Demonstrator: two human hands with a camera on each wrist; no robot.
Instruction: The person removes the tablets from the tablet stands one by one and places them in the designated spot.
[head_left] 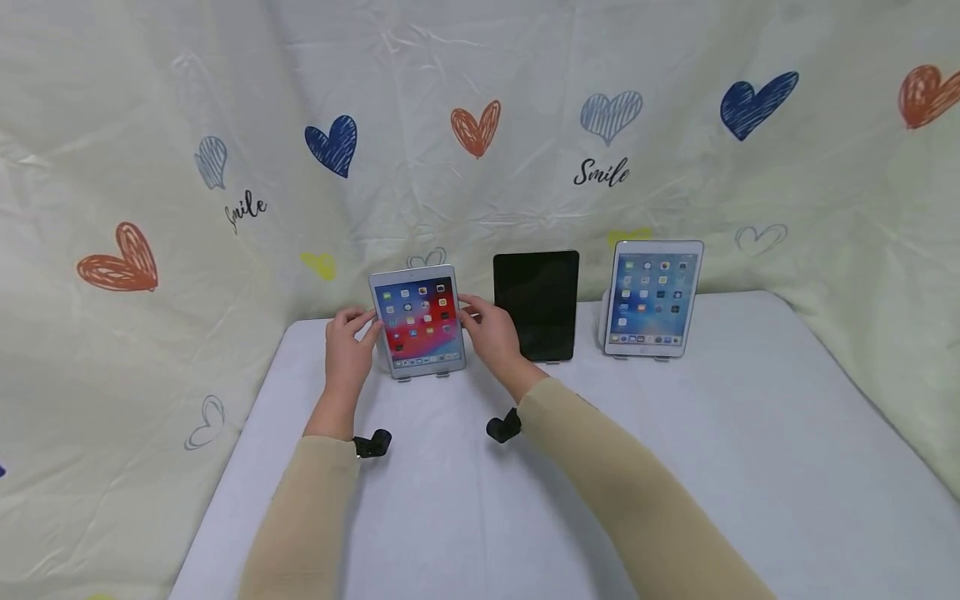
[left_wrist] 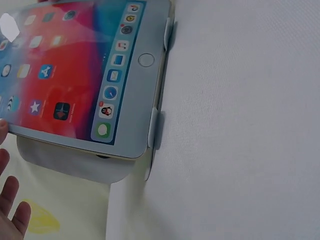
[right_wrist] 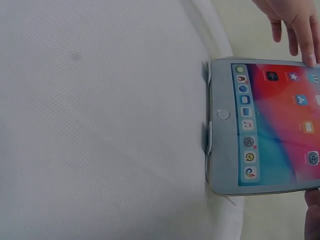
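Flanking the left-hand tablet (head_left: 418,321), my two hands meet its opposite side edges. My left hand (head_left: 349,354) is at the left edge, fingers extended rather than curled, one tip set against the edge; the left wrist view has the others spread beside it. My right hand (head_left: 497,335) comes to the right edge with thumb and fingertips close together, though whether they pinch it I cannot tell.

That tablet stands toward the far left of the white table (head_left: 450,500), leaning back on a pale stand (left_wrist: 75,162), its bottom edge in two small hooks (left_wrist: 152,127). Its frame is white, its screen lit with app icons over red and blue.

Just right of my right hand, a dark tablet (head_left: 537,304) stands with a black screen; farther right, a white tablet (head_left: 656,300) shows icons over blue. Beyond the table hangs a pale cloth (head_left: 420,50) printed with hearts (head_left: 476,129) and "Smile". Tan sleeves (head_left: 300,517) cover my forearms, and a small black device (head_left: 375,443) sits at each wrist.
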